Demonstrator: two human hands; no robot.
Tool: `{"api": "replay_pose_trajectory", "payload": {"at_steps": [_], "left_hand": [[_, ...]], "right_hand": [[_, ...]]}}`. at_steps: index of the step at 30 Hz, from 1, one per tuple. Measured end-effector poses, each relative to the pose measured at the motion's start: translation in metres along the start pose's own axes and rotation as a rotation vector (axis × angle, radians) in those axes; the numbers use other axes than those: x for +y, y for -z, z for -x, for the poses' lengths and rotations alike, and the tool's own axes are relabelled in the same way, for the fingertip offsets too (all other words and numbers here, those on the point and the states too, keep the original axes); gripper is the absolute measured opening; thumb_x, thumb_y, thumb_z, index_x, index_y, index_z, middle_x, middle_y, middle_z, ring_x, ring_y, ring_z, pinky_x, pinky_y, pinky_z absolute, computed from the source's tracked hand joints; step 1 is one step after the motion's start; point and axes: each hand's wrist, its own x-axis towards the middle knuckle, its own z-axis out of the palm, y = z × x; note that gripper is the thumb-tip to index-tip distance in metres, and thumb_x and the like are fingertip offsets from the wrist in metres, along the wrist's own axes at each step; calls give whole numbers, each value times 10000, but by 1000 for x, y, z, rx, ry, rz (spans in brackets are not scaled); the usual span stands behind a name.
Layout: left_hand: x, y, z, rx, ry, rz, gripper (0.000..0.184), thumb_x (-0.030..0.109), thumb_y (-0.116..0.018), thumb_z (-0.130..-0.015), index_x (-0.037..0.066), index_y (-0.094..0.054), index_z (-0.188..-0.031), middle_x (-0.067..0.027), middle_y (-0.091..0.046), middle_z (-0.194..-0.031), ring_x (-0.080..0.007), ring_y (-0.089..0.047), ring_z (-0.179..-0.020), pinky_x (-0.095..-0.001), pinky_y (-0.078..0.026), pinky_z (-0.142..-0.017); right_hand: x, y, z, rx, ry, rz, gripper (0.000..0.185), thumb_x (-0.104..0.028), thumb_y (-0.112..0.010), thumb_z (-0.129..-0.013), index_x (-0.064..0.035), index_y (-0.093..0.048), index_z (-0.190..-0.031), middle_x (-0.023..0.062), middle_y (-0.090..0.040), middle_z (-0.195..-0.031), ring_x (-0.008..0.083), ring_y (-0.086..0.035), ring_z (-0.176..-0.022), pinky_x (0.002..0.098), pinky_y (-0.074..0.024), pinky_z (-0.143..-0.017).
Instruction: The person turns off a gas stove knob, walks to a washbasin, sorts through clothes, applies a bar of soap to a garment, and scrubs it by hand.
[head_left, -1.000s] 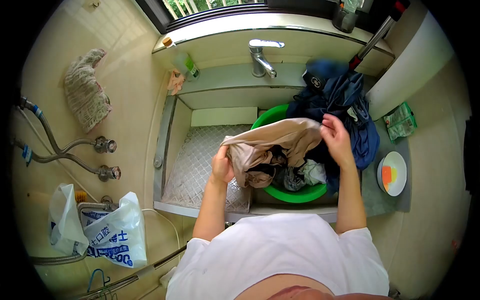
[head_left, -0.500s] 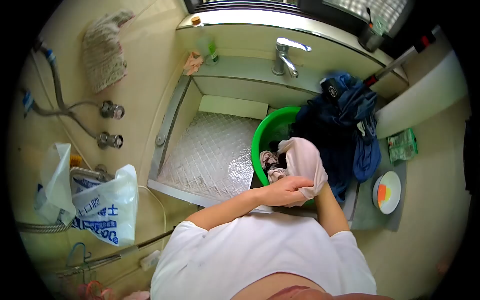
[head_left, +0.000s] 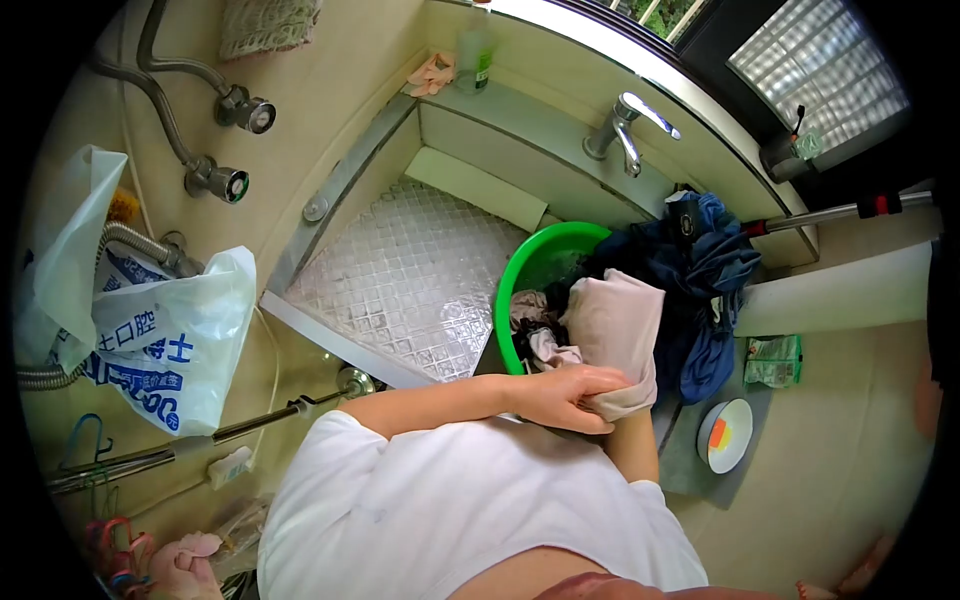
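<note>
A pale pink cloth garment (head_left: 610, 320) covers my right hand, which is inside it with its fingers hidden. Only my right forearm (head_left: 633, 440) shows below the fabric. My left hand (head_left: 570, 393) grips the garment's lower edge near my right wrist, thumb and fingers closed on it. Beneath and behind the garment stands a green basin (head_left: 508, 300) holding wet clothes, among them a crumpled pinkish piece (head_left: 552, 350). Dark blue clothes (head_left: 705, 260) are heaped over the basin's right side and the counter.
The basin stands in a sink with a patterned bottom (head_left: 400, 280). A chrome faucet (head_left: 630, 130) rises behind it. To the right are a white bowl (head_left: 735, 440) and a green packet (head_left: 773, 361). A plastic bag (head_left: 180, 330) hangs left; a bottle (head_left: 474, 55) stands at the back.
My view has turned and shifted. The pink garment over my right hand looks broader and flatter at the top. My left hand still holds its lower edge.
</note>
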Motion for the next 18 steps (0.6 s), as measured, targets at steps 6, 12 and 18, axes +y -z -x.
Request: {"api": "replay_pose_trajectory", "payload": {"at_steps": [6,12,18], "left_hand": [[-26,9,0,543,136,-16,374,120,-612,-786,25,-493,-1128,-63,-594,-940,-113,-550,-877,-267,-452,-760],[-42,11,-7,437,218,-115,299,158,-602,-791,4,-513,-1031,-101,-603,-878,-118,-551,-804,-287,-456,-705],[-20,8,-1,248,183,-24,342,185,-654,-755,20,-524,-1025,-95,-613,-859,-145,-569,-777,-286,-450,-696]], "right_hand": [[-15,-1,-10,2,72,-37,298,-187,-594,-820,-29,-551,-1068,47,-586,-909,117,-537,-835,242,-433,-743],[-18,-9,-13,-24,138,-57,310,-196,-610,-813,-30,-547,-1067,40,-580,-911,107,-529,-834,231,-428,-737],[-13,-13,-19,-14,192,-30,323,-205,-625,-806,-31,-544,-1065,33,-575,-913,97,-521,-833,221,-422,-732]]}}
